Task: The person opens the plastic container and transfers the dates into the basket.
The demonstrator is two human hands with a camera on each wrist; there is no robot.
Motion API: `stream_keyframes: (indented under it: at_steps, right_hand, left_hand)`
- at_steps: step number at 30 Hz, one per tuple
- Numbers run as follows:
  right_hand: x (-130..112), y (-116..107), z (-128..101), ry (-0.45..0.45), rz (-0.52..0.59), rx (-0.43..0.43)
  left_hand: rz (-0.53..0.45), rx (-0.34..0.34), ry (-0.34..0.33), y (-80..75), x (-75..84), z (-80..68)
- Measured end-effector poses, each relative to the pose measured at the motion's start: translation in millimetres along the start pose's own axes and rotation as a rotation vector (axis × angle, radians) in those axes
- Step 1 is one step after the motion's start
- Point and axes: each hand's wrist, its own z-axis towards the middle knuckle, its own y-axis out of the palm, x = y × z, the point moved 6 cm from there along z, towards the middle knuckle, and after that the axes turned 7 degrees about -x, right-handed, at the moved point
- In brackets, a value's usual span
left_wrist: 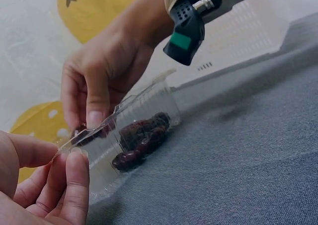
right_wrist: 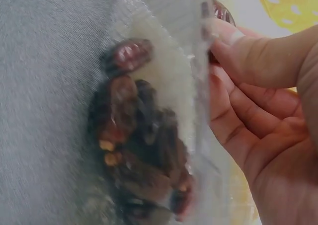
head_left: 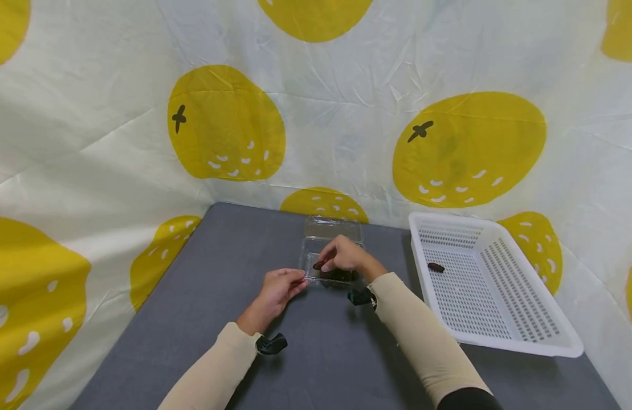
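Note:
A clear plastic clamshell box [head_left: 330,246] lies on the grey table [head_left: 218,273] with its lid folded back. Several dark dates [left_wrist: 141,139] lie inside it; in the right wrist view these dates [right_wrist: 136,140] show through the plastic. My left hand [head_left: 297,282] pinches the box's near rim between thumb and fingers [left_wrist: 74,173]. My right hand [head_left: 327,263] is over the box and pinches one dark date [head_left: 318,265] at the rim. The same date [right_wrist: 220,10] peeks out above my right thumb.
A white perforated basket [head_left: 492,333] stands on the right of the table with a single date [head_left: 436,267] in it. A white cloth with yellow fruit prints [head_left: 316,114] walls in the table at the back and sides.

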Motion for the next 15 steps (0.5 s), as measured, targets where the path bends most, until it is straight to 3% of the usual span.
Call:
stream_keyframes:
  at_steps: [15]
  right_hand:
    - [-6.2, -25.9, -21.5, 0.005, -0.017, 0.028]
  left_hand:
    - [-0.003, -0.007, -0.01, 1.1, 1.7, -2.2]
